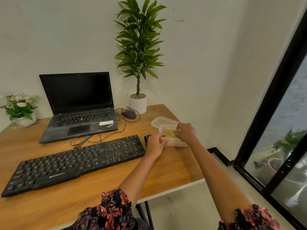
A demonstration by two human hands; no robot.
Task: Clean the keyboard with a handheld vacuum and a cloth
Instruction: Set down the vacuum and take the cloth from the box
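Here the only writing you can partly read is a pale brand mark on the front edge of the black keyboard (74, 163), seen upside down and too blurred to spell, and a small logo plus a white sticker on the palm rest of the open laptop (79, 107), also unreadable. The keyboard lies diagonally across the wooden table (166, 173), just in front of the laptop, with its cable looping between them towards a dark mouse (129, 114). Your left hand (155, 144) rests at the near side of a clear plastic container (172, 136) at the table's right end, its fingers curled against the container's wall. Your right hand (186, 131) reaches over the container's top, its fingers pinching a yellowish cloth (169, 132) that sits inside. A clear lid (163, 121) lies just behind the container, touching it. A small black object (147, 139) shows between the keyboard's right end and your left hand; you cannot tell what it is. A tall green plant in a white pot (137, 103) stands at the back of the table against the pale wall, and a low flower arrangement (20, 107) sits at the left. A black-framed glass door (279, 113) fills the right side of the room.
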